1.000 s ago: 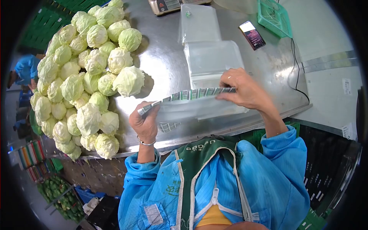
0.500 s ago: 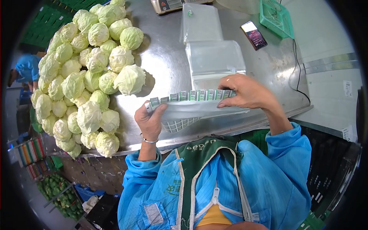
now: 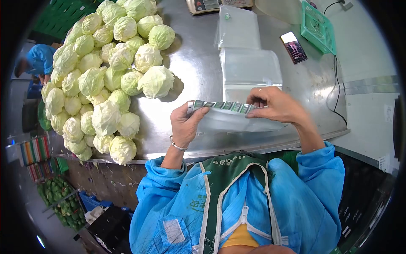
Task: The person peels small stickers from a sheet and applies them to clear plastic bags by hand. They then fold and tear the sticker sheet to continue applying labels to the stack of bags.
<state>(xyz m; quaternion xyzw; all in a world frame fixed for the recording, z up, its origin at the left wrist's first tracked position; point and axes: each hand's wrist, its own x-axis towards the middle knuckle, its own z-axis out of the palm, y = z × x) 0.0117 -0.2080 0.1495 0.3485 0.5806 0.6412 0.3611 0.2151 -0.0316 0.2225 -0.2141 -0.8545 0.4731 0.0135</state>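
A stack of clear plastic bags (image 3: 239, 122) with a row of green and white labels along its top edge is held out between both hands, over the metal table. My left hand (image 3: 186, 122) pinches the stack's left end, thumb on top. At the right end, my right hand (image 3: 275, 103) grips the label edge between thumb and fingers. More clear bags (image 3: 249, 67) lie flat on the table just beyond the hands. A large pile of pale green cabbages (image 3: 112, 78) covers the table's left side.
A phone (image 3: 293, 47) lies beyond my right hand, near a green basket (image 3: 318, 27) and a black cable. A scale (image 3: 211, 5) stands at the table's far edge. Another person in blue (image 3: 41, 59) bends at the far left. Green vegetables (image 3: 61, 205) lie lower left.
The hands have come closer together, and the label strip between them looks shorter and more tilted. The white basket beneath the bags no longer shows. The whole view has shifted slightly.
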